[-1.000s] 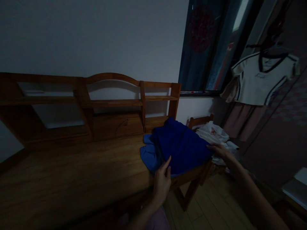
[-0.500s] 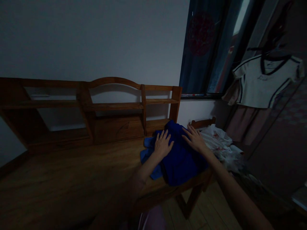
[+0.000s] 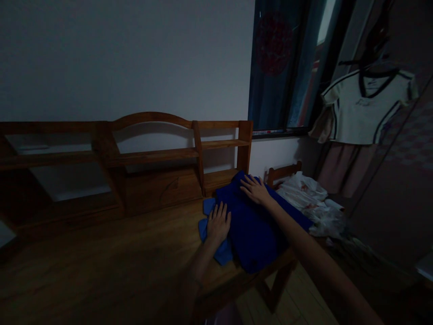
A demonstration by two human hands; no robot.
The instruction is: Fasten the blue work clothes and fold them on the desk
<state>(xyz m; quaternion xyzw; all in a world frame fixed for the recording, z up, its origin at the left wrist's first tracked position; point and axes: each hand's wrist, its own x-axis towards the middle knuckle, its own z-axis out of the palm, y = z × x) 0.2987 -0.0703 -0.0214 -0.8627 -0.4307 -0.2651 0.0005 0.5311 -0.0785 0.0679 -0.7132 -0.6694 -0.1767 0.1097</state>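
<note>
A dark blue garment (image 3: 250, 225) lies spread over the right end of the wooden desk (image 3: 135, 253), its right side reaching past the desk's edge. From under its left side, lighter blue cloth (image 3: 223, 253) sticks out. My left hand (image 3: 218, 223) rests with fingers spread at the left edge of the dark garment, over the lighter cloth. Higher up, toward the back, my right hand (image 3: 256, 189) lies flat on the dark garment, fingers apart. Neither hand grips the cloth. The kind of garment is hard to tell in the dim light.
A wooden shelf unit (image 3: 152, 158) stands along the back of the desk. To the right, white plastic bags (image 3: 304, 192) are piled by a wooden chair back (image 3: 284, 172). A white T-shirt (image 3: 358, 113) hangs beside the window (image 3: 287, 67).
My left hand has moved toward me and to the garment's left edge. My right hand has shifted left across it. The dark garment is spread wider to the right, and the view has turned slightly.
</note>
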